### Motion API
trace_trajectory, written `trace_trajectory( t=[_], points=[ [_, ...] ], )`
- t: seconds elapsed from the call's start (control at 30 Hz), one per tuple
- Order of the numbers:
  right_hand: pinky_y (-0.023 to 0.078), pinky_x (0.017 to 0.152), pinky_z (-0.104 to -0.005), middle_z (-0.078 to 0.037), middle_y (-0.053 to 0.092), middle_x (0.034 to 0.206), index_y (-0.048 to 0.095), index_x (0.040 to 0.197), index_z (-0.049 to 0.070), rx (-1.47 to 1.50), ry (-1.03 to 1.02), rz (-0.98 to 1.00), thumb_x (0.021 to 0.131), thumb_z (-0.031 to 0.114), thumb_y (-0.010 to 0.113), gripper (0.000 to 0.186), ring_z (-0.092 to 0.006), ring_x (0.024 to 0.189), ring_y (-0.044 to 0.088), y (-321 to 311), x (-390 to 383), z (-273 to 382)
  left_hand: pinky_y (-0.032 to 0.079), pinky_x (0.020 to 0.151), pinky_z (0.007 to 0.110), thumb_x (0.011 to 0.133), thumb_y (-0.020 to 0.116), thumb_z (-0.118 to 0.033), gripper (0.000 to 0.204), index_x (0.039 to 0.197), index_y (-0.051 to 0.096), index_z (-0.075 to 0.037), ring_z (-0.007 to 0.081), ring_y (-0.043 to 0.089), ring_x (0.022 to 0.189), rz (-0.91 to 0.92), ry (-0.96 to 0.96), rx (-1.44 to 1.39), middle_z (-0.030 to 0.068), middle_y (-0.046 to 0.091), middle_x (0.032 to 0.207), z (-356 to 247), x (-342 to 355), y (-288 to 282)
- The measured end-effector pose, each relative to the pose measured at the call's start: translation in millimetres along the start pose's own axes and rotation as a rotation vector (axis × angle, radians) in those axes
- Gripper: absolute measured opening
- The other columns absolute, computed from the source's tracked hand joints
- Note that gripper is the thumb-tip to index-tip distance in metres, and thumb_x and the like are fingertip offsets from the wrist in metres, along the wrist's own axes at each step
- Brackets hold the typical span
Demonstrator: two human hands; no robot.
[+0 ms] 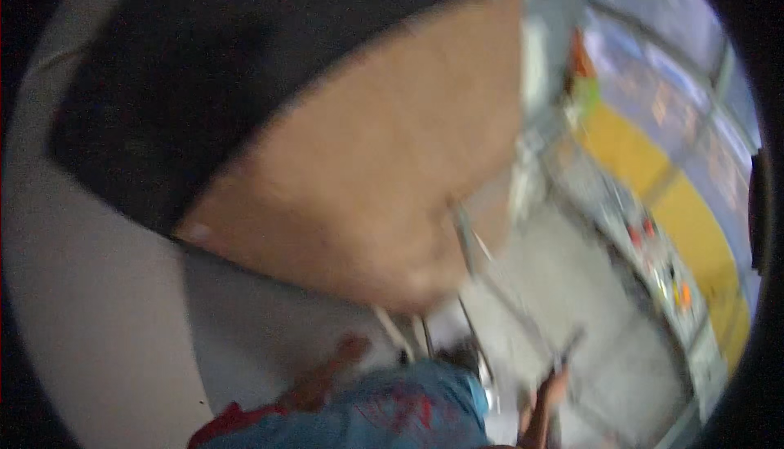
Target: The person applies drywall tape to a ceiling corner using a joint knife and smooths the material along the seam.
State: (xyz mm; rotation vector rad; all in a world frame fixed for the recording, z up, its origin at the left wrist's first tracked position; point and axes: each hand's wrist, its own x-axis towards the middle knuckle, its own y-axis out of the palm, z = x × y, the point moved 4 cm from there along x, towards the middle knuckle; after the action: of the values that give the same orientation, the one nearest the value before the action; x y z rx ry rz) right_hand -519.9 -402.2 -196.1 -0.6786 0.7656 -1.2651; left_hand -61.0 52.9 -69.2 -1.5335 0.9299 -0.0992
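Observation:
My left hand [349, 349] hangs at the lower left, beside my blue-and-red clothing [408, 408] and below a large tan board [367, 139]; blur hides its fingers. My right hand [552, 385] grips a thin dark tool [574, 340] at the lower right, over the pale concrete floor [588, 286]. A slim metal bar [464, 237] stands at the board's lower right corner. The board's far edge borders a broad black surface [163, 98]. The whole picture is smeared by motion.
A grey wall [98, 302] rises at left. On the right, a ledge [653, 249] holds several small red, orange and clear items, beside a yellow band [645, 171] and a glazed, framed panel [678, 82]. A pale post [532, 57] borders the board.

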Motion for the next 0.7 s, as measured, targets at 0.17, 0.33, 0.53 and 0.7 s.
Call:
trace_trajectory(
  t=[0.17,0.33,0.53,0.7],
  points=[
    [0.040,0.086,-0.0424,-0.016,0.052,0.113,0.040,0.123,0.000,0.331,-0.897,0.131,0.087,0.025,0.052,0.046,-0.0342,0.100,0.048,-12,-3,232,0.043,0.080,0.040,0.088,0.047,-0.036,0.036,0.107,0.059,-0.008,0.0251,0.057,0.089,-0.144,0.471,-0.403,0.0093,0.061,0.093,-84,54,-40],
    [0.037,0.086,-0.0303,-0.014,0.054,0.104,0.043,0.113,-0.006,1.222,-0.561,0.668,0.087,0.008,0.046,0.029,-0.0209,0.096,0.050,-21,-49,466,0.044,0.052,0.031,0.085,0.047,-0.053,0.048,0.087,0.058,-0.006,0.0162,0.053,0.052,-0.501,-0.015,-1.028,0.0036,0.057,0.068,-108,40,-118],
    [0.039,0.083,-0.0271,-0.013,0.049,0.113,0.026,0.134,0.001,1.012,-1.234,0.755,0.092,0.020,0.042,0.049,-0.0177,0.096,0.047,-132,-120,645,0.046,0.065,0.025,0.089,0.052,-0.035,0.033,0.097,0.058,-0.004,0.0110,0.056,0.077,-1.067,0.018,-1.529,0.0037,0.060,0.089,-144,-82,-273],
    [0.040,0.057,-0.0265,-0.004,0.049,0.075,0.046,0.091,0.002,1.235,-1.222,1.232,0.093,0.023,0.042,0.022,-0.0103,0.066,0.045,-160,-204,733,0.045,0.073,0.027,0.079,0.058,-0.010,0.031,0.108,0.052,-0.003,0.0163,0.056,0.089,-1.624,0.309,-1.435,0.0079,0.057,0.102,-141,-181,-320]
  ],
)
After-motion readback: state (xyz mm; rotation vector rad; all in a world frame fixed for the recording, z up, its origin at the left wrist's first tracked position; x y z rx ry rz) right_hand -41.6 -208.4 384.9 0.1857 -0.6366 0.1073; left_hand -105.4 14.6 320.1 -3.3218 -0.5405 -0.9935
